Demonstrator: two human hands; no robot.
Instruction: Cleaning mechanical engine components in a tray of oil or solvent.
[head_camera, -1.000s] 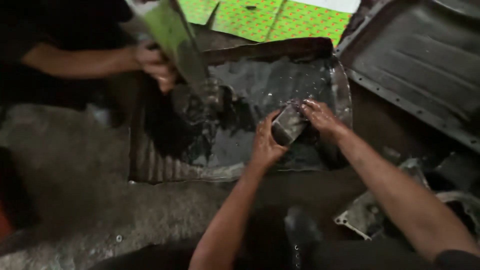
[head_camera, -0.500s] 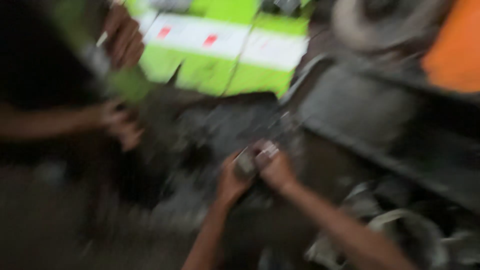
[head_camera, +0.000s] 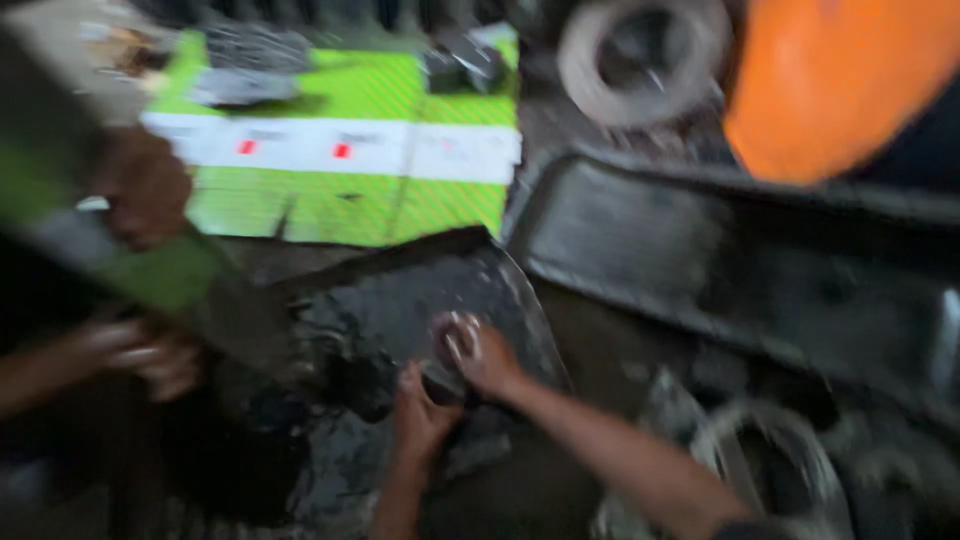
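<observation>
Metal part (head_camera: 445, 372), small and dark, is clamped between left hand (head_camera: 420, 418) and right hand (head_camera: 487, 355) over oily tray (head_camera: 520, 300); best gripped firmly, since it's slick.

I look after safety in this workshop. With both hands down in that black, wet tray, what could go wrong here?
The left hand and right hand look wet and grip a small dark part that could slip. The tray's thin metal rim beside the right wrist might cut. Another person's hand and green container crowd the tray, so splashes seem likely.
</observation>
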